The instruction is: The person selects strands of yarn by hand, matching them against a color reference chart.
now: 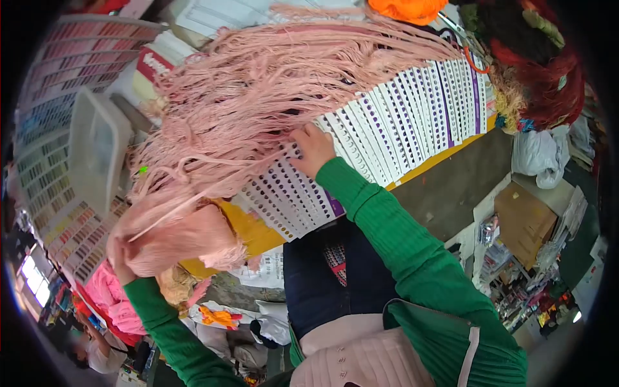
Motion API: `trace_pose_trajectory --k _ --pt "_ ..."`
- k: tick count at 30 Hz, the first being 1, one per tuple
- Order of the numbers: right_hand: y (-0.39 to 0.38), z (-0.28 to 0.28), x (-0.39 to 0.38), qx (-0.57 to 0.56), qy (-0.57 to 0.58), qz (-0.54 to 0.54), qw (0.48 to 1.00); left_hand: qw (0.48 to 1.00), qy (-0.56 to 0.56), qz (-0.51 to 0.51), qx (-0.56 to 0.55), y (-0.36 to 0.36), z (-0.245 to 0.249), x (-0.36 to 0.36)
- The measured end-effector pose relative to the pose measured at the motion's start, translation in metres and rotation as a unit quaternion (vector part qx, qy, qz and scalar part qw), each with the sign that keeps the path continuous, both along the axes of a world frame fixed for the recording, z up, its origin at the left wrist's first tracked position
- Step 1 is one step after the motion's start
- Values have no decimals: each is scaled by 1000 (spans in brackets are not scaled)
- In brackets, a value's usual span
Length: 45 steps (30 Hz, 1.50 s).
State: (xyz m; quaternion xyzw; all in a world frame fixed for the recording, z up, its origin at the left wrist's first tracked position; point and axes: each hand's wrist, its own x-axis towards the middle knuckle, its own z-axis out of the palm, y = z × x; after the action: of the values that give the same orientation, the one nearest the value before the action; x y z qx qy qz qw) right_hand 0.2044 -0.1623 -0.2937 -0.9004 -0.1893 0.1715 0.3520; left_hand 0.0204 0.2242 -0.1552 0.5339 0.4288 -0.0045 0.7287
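A wide mass of pale pink embroidery thread [258,84] lies in long loose strands over the table. My left hand [118,257] is closed around the outer end of a thick pink thread bundle [180,238], which folds over the table's near edge. White punched cards [400,122] with rows of dark holes and purple strips lie side by side along the front edge. My right hand [313,149] rests where the cards meet the thread. Its fingers are curled in and touch the strands and a card; what they pinch is hidden.
A clear plastic tray [97,148] stands tilted at the left, by colour charts [48,122]. Orange yarn [409,9] and orange-handled scissors [476,61] lie at the back. Dark red thread [541,77] is piled at the right. A person [103,355] is at lower left.
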Motion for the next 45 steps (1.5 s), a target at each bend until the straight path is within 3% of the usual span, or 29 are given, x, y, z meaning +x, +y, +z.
trace_pose_trajectory --k 1,2,5,8,10,11,13,14,15,16,17,18,20,23,26,28,29,32,38,44,45 --pt "0 1 1 -3 8 8 1000 995 -37 73 61 -6 32 4" --pt "-1 3 2 -6 15 15 1000 969 -30 -10 246 15 49 -11" --pt "-4 14 5 0 75 32 997 994 -98 -31 -27 -82 121 9" --pt "1 60 -9 113 13 83 990 992 -121 4 -37 -118 132 2" --pt "18 149 -25 178 121 148 965 986 -148 67 -23 -122 118 -28" --pt "24 196 -38 257 85 169 948 982 -159 100 -19 -126 110 -43" --pt "33 273 -58 410 62 231 880 971 -172 167 -10 -138 106 -68" --pt "38 300 -71 540 192 257 778 966 -178 186 -11 -140 107 -73" --pt "44 324 -82 603 126 295 730 961 -195 193 -20 -138 113 -76" --pt "45 356 -88 626 63 294 719 955 -219 200 -34 -136 117 -76" --pt "49 369 -96 639 97 357 675 943 -258 202 -59 -131 127 -76" --pt "54 390 -95 672 90 352 645 931 -291 202 -82 -127 136 -73" --pt "59 418 -98 703 80 345 617 866 -417 194 -199 -118 159 -73" --pt "63 434 -117 717 58 334 609 711 -564 153 -391 -113 185 -67" --pt "69 446 -132 736 43 344 581 598 -593 93 -530 -127 198 -56" --pt "70 457 -140 703 90 384 592 619 -557 78 -548 -144 196 -50" --pt "70 460 -144 690 104 398 595 656 -525 64 -539 -147 195 -46" --pt "73 460 -149 724 35 329 606 732 -448 -17 -514 -145 189 -41" --pt "81 464 -150 688 -8 350 635 766 -422 18 -485 -144 179 -50" --pt "91 460 -158 680 20 392 619 787 -406 32 -464 -140 171 -60" --pt "97 462 -163 700 15 358 618 799 -396 35 -451 -143 172 -61"
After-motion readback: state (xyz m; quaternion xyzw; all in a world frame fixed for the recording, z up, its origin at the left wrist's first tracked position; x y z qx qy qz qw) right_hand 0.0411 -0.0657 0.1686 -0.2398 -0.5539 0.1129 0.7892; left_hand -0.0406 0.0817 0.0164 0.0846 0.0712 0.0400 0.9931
